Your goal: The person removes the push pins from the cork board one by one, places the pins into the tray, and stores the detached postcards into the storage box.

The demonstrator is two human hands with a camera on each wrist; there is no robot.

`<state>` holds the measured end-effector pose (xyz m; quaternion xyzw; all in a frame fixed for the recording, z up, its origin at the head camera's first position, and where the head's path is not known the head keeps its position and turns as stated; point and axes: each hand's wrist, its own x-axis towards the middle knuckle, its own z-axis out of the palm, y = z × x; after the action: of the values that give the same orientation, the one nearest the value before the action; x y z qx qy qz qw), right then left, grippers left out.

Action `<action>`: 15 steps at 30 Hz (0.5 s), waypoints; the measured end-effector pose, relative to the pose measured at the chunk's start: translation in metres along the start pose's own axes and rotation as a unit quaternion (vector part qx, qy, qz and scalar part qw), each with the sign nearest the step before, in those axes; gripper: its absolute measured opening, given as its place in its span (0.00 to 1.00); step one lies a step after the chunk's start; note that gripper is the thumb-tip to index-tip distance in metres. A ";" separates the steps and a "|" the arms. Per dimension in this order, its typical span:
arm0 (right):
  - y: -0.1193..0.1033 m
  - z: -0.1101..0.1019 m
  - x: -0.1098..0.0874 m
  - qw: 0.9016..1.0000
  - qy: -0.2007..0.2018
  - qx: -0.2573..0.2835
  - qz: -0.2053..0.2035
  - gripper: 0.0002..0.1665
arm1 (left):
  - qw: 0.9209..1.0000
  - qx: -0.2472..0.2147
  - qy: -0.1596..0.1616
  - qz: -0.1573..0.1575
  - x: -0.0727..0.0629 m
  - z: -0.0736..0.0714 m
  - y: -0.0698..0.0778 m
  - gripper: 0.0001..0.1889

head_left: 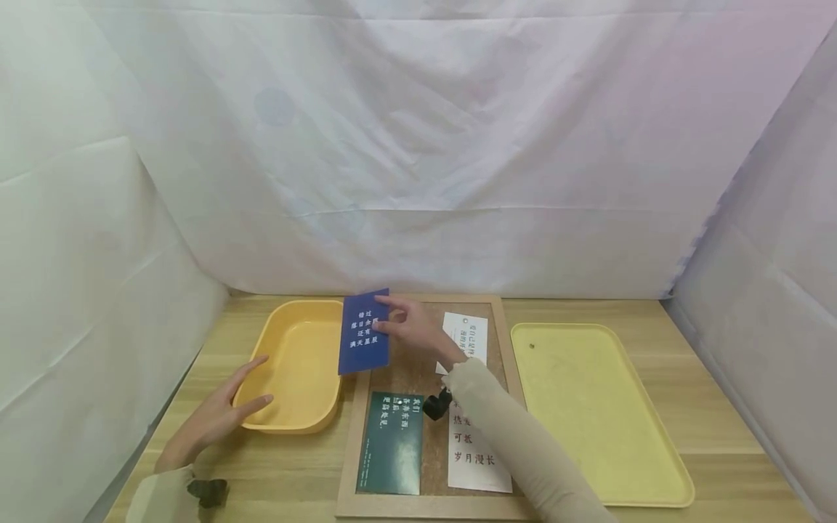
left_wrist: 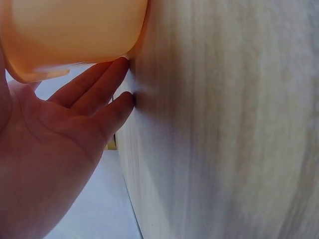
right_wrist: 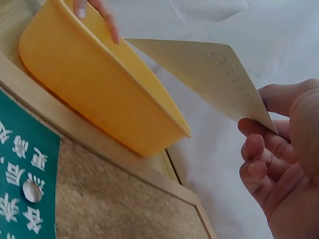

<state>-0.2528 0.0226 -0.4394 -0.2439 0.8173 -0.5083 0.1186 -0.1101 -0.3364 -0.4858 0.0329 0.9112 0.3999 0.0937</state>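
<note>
A blue card (head_left: 364,334) with white characters is pinched by my right hand (head_left: 416,327) along its right edge, thumb on one face and fingers on the other. The card's pale back (right_wrist: 219,74), with pencilled loops, shows in the right wrist view. It hangs above the cork board's (head_left: 400,374) upper left side and overlaps the rim of a yellow basin (head_left: 288,428) in the head view. My left hand (head_left: 212,421) holds the basin's near left side, thumb and index over the rim. Other left fingers (left_wrist: 99,89) lie outside, under the wall, close to the tabletop.
On the wood-framed cork board are a green card (head_left: 390,450) held by a pin (right_wrist: 32,191), a white card (head_left: 467,334) at upper right and another white card (head_left: 471,465) below. A yellow tray (head_left: 588,414) with a small pin (head_left: 532,346) lies right. White cloth (head_left: 418,145) encloses the table.
</note>
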 end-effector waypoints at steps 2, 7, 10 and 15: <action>-0.003 0.003 0.000 1.000 -0.002 0.003 -0.005 0.35 | 1.000 -0.001 0.000 0.000 0.000 0.000 0.000 0.42; -0.010 0.013 0.002 0.999 -0.013 0.038 -0.008 0.34 | 1.000 -0.002 0.001 0.003 -0.001 0.000 0.001 0.42; -0.015 0.020 0.004 0.999 -0.014 0.034 -0.013 0.34 | 1.000 0.002 0.003 0.003 -0.001 0.000 0.000 0.42; -0.024 0.032 0.007 1.000 -0.021 0.010 -0.014 0.33 | 1.000 0.008 0.008 -0.003 -0.002 -0.001 0.000 0.41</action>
<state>-0.2375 -0.0145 -0.4319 -0.2652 0.8061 -0.5126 0.1310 -0.1081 -0.3373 -0.4848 0.0281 0.9151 0.3928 0.0870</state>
